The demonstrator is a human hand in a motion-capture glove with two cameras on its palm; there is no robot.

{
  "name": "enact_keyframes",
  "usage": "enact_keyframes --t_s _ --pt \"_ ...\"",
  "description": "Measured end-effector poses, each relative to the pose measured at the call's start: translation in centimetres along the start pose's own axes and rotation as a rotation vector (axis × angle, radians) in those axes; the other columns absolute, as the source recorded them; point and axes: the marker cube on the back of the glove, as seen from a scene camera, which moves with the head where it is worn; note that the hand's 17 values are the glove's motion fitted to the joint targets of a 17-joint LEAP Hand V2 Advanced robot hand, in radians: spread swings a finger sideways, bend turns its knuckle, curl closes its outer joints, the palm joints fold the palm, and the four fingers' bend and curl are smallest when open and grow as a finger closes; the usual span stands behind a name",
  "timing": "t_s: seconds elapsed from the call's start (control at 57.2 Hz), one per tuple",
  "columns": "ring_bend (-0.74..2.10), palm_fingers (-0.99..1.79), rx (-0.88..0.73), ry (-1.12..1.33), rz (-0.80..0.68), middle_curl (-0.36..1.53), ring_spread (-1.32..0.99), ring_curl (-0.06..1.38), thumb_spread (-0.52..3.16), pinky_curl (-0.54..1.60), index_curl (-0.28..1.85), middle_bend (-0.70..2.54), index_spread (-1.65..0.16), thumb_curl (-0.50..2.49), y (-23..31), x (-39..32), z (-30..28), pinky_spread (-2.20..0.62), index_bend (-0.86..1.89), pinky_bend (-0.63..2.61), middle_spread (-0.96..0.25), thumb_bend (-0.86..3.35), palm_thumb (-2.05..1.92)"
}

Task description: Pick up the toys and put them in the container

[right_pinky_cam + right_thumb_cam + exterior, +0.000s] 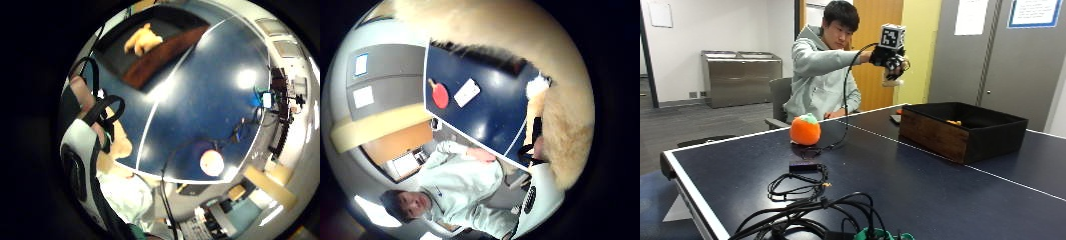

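My right hand (891, 61) raised above bench (919, 180), fingers gripping tan plush toy (560, 115). Container (964, 131) on bench holds another tan toy (143, 39). Orange plush toy (805, 129) sits well apart.

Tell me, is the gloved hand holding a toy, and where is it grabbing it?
Yes. The gloved right hand, raised in the air near the black box, holds a furry tan toy. Which part of the toy its grip is on cannot be told.
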Motion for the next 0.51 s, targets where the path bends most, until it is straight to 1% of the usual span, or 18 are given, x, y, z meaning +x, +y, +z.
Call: enact_keyframes --t_s 0.017,0.052,0.087,0.14,0.157,0.192,0.227,0.28,0.315,0.332,0.35,0.384,0.402,0.419,0.437,0.489,0.507 --pt "0.97 0.98 0.031 -0.006 0.003 0.4 -0.31 0.43 0.96 0.33 0.31 0.49 -0.31 0.64 -0.6 -0.6 -0.6 -0.4 0.18 0.9 -0.34 0.1 0.82" --pt "0.97 0.98 0.089 -0.035 0.11 0.41 -0.31 0.43 0.96 0.33 0.31 0.48 -0.31 0.65 -2.3 -0.5 -1.7 -0.4 0.17 0.9 -0.34 0.1 0.82" --pt "0.97 0.98 0.149 0.003 0.227 0.41 -0.31 0.43 0.95 0.34 0.32 0.48 -0.31 0.65 -3.9 1.7 -2.2 -0.4 0.17 0.9 -0.34 0.1 0.82" --pt "0.97 0.98 0.247 0.092 0.297 0.43 -0.31 0.43 0.95 0.34 0.32 0.47 -0.31 0.66 -5.8 5.1 -2.4 -0.4 0.17 0.9 -0.35 0.09 0.83" --pt "0.97 0.98 0.282 0.087 0.305 0.43 -0.31 0.43 0.95 0.34 0.32 0.47 -0.31 0.67 -6.4 5.0 -2.4 -0.4 0.17 0.9 -0.35 0.09 0.83" --pt "0.98 0.98 0.348 0.015 0.296 0.43 -0.31 0.43 0.94 0.34 0.33 0.46 -0.31 0.67 -7.2 2.7 -2.5 -0.4 0.17 0.9 -0.35 0.08 0.83" --pt "0.98 0.97 0.392 -0.022 0.246 0.44 -0.31 0.43 0.95 0.35 0.32 0.45 -0.31 0.67 -7.8 0.7 -2.2 -0.4 0.15 0.91 -0.35 0.07 0.82" --pt "0.97 0.92 0.37 0.022 0.141 0.45 -0.32 0.43 1.03 0.35 0.32 0.44 -0.31 0.65 -8.4 0.2 -1.0 -0.39 0.13 0.94 -0.35 0.07 0.8" --pt "0.95 0.71 0.315 -0.078 0.182 0.45 -0.32 0.43 1.11 0.37 0.31 0.39 -0.3 0.62 -8.8 -1.6 -0.6 -0.36 0.09 0.97 -0.34 0.04 0.74" --pt "0.89 0.43 0.288 -0.141 0.218 0.43 -0.3 0.43 1.13 0.38 0.31 0.32 -0.3 0.59 -8.9 -2.7 -0.5 -0.32 0.07 0.97 -0.31 -0.01 0.66" --pt "0.85 0.21 0.267 -0.186 0.237 0.43 -0.27 0.44 1.14 0.42 0.32 0.27 -0.3 0.57 -9.0 -3.4 -0.3 -0.28 0.06 1.02 -0.27 -0.04 0.61" --pt "0.63 -0.26 0.245 -0.217 0.192 0.42 -0.18 0.41 1.15 0.46 0.33 0.21 -0.27 0.52 -8.7 -3.6 0.2 -0.2 0.07 1.1 -0.17 -0.09 0.48" --pt "0.53 -0.33 0.242 -0.216 0.142 0.41 -0.15 0.38 1.15 0.44 0.31 0.19 -0.26 0.51 -8.3 -3.1 0.4 -0.17 0.07 1.1 -0.14 -0.1 0.43" --pt "0.48 -0.34 0.243 -0.213 0.105 0.39 -0.13 0.35 1.15 0.42 0.29 0.15 -0.26 0.49 -8.0 -2.6 0.5 -0.15 0.06 1.1 -0.11 -0.09 0.4" --pt "0.43 -0.38 0.245 -0.21 0.105 0.38 -0.11 0.32 1.16 0.4 0.27 0.14 -0.25 0.48 -7.8 -2.2 0.6 -0.12 0.06 1.08 -0.08 -0.09 0.37" --pt "0.35 -0.35 0.248 -0.138 0.22 0.35 -0.06 0.26 1.16 0.38 0.25 0.11 -0.24 0.45 -7.2 -0.7 0.7 -0.07 0.06 1.07 -0.03 -0.07 0.3" --pt "0.32 -0.35 0.249 -0.076 0.209 0.34 -0.05 0.24 1.17 0.37 0.24 0.11 -0.24 0.44 -6.7 0.4 0.8 -0.05 0.06 1.07 -0.01 -0.06 0.28"
